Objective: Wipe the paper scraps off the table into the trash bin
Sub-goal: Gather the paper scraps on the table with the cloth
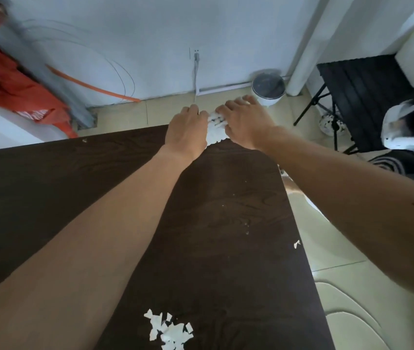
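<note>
Wall socket (pixel 196 50) held a grey cable (pixel 195 74). Orange cloth (pixel 3 82) hung left of it; black folding table (pixel 360 97) stood right.

No legible text, number or brand. Two places carry marks that cannot be read:

(a) Orange cloth (pixel 11 79), upper left: a white printed band near its lower hem, with pale lettering blurred past reading.

(b) Paper scraps (pixel 215 133), bunched at the far edge of the bench (pixel 238 198): small dark marks on the white paper, too small and too smeared to tell whether they are print.
</note>
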`<state>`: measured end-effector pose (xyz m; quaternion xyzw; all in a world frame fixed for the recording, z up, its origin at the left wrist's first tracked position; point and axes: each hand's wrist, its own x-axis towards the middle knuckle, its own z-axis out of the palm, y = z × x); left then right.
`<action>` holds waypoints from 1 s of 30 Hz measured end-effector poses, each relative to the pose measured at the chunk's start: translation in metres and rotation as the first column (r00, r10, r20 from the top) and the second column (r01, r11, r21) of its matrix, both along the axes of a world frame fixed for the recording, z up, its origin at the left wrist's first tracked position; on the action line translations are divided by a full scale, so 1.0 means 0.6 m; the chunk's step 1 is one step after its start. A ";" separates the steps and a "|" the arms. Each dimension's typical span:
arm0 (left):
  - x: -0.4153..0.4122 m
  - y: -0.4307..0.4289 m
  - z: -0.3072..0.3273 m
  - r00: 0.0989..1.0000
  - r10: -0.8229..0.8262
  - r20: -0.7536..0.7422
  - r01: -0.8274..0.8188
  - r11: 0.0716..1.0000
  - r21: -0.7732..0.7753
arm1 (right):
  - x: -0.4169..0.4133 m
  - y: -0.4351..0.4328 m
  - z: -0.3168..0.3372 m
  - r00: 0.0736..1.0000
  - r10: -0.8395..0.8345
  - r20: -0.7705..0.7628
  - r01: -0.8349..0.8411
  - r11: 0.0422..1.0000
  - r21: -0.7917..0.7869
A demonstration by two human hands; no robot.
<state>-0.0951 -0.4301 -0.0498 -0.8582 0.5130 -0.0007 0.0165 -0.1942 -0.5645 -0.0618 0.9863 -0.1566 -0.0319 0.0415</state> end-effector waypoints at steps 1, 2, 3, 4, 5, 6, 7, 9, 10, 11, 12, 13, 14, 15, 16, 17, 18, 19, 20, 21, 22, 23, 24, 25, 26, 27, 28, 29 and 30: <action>-0.006 -0.011 -0.001 1.000 -0.002 -0.012 0.002 1.000 -0.002 | -0.006 -0.011 -0.003 1.000 -0.024 -0.016 0.024 1.000 0.012; -0.012 -0.021 -0.003 1.000 -0.003 -0.025 0.003 1.000 0.002 | -0.009 -0.020 -0.004 0.999 -0.046 -0.028 0.047 0.998 0.030; -0.018 -0.029 -0.007 0.999 -0.003 -0.042 0.004 1.000 0.012 | -0.011 -0.025 -0.007 0.998 -0.059 -0.036 0.061 0.997 0.051; -0.024 -0.033 -0.012 0.998 -0.005 -0.061 0.007 1.000 0.027 | -0.011 -0.028 -0.011 0.997 -0.065 -0.042 0.067 0.995 0.070; -0.028 -0.036 -0.018 0.996 -0.008 -0.083 0.011 0.999 0.043 | -0.012 -0.029 -0.016 0.996 -0.068 -0.053 0.073 0.994 0.087; -0.030 -0.036 -0.023 0.994 -0.007 -0.106 0.014 0.998 0.061 | -0.013 -0.028 -0.020 0.995 -0.077 -0.070 0.085 0.991 0.105; -0.031 -0.034 -0.027 0.992 -0.004 -0.125 0.014 0.997 0.074 | -0.013 -0.026 -0.023 0.992 -0.094 -0.086 0.103 0.988 0.118; -0.030 -0.030 -0.030 0.988 -0.007 -0.155 0.021 0.996 0.087 | -0.017 -0.020 -0.024 0.985 -0.141 -0.102 0.152 0.983 0.106; -0.030 -0.029 -0.029 0.985 -0.012 -0.172 0.029 0.995 0.093 | -0.020 -0.017 -0.023 0.981 -0.162 -0.107 0.171 0.982 0.084; -0.030 -0.029 -0.028 0.982 -0.015 -0.191 0.035 0.994 0.101 | -0.025 -0.015 -0.023 0.979 -0.176 -0.108 0.183 0.981 0.065; -0.032 -0.031 -0.028 0.978 -0.013 -0.209 0.038 0.993 0.115 | -0.031 -0.013 -0.024 0.977 -0.185 -0.102 0.192 0.979 0.063; -0.035 -0.033 -0.028 0.975 -0.012 -0.220 0.041 0.991 0.131 | -0.039 -0.012 -0.026 0.977 -0.194 -0.087 0.201 0.976 0.080; -0.039 -0.036 -0.029 0.975 -0.015 -0.224 0.048 0.989 0.140 | -0.048 -0.013 -0.029 0.976 -0.205 -0.067 0.212 0.971 0.110; -0.046 -0.039 -0.031 0.974 -0.024 -0.223 0.055 0.989 0.137 | -0.059 -0.014 -0.032 0.974 -0.221 -0.049 0.226 0.964 0.143; -0.053 -0.039 -0.034 0.974 -0.035 -0.222 0.065 0.990 0.126 | -0.070 -0.014 -0.035 0.970 -0.238 -0.039 0.241 0.956 0.169; -0.063 -0.039 -0.037 0.974 -0.049 -0.221 0.075 0.991 0.112 | -0.083 -0.013 -0.038 0.967 -0.252 -0.036 0.255 0.950 0.182; -0.074 -0.038 -0.040 0.973 -0.061 -0.222 0.085 0.992 0.098 | -0.096 -0.010 -0.041 0.964 -0.262 -0.036 0.264 0.947 0.181; -0.085 -0.036 -0.042 0.972 -0.072 -0.222 0.093 0.992 0.087 | -0.109 -0.007 -0.045 0.962 -0.272 -0.034 0.274 0.945 0.178; -0.095 -0.033 -0.043 0.972 -0.083 -0.221 0.103 0.992 0.078 | -0.121 -0.002 -0.048 0.957 -0.287 -0.031 0.288 0.941 0.179; -0.104 -0.031 -0.043 0.970 -0.097 -0.223 0.116 0.990 0.075 | -0.133 0.003 -0.050 0.952 -0.304 -0.028 0.303 0.935 0.184; -0.113 -0.028 -0.042 0.968 -0.112 -0.226 0.132 0.988 0.074 | -0.145 0.009 -0.050 0.947 -0.320 -0.027 0.319 0.929 0.190; -0.121 -0.024 -0.040 0.965 -0.126 -0.231 0.147 0.986 0.078 | -0.155 0.016 -0.048 0.942 -0.334 -0.026 0.333 0.923 0.193; -0.128 -0.018 -0.040 0.961 -0.139 -0.240 0.163 0.983 0.082 | -0.167 0.024 -0.047 0.936 -0.349 -0.030 0.348 0.916 0.198; -0.137 -0.011 -0.040 0.956 -0.151 -0.252 0.176 0.981 0.080 | -0.179 0.034 -0.046 0.930 -0.365 -0.035 0.365 0.909 0.204; -0.145 -0.002 -0.042 0.951 -0.162 -0.263 0.187 0.980 0.072 | -0.192 0.046 -0.046 0.924 -0.381 -0.039 0.380 0.900 0.212; -0.154 0.008 -0.042 0.947 -0.176 -0.269 0.199 0.978 0.061 | -0.205 0.059 -0.046 0.918 -0.396 -0.041 0.394 0.892 0.222; -0.164 0.019 -0.043 0.943 -0.194 -0.269 0.216 0.975 0.053 | -0.219 0.074 -0.046 0.911 -0.410 -0.043 0.408 0.883 0.231; -0.176 0.032 -0.044 0.940 -0.213 -0.267 0.233 0.972 0.045 | -0.234 0.090 -0.045 0.905 -0.423 -0.046 0.421 0.876 0.235; -0.187 0.044 -0.046 0.937 -0.229 -0.263 0.247 0.968 0.036 | -0.249 0.105 -0.045 0.899 -0.435 -0.050 0.434 0.870 0.235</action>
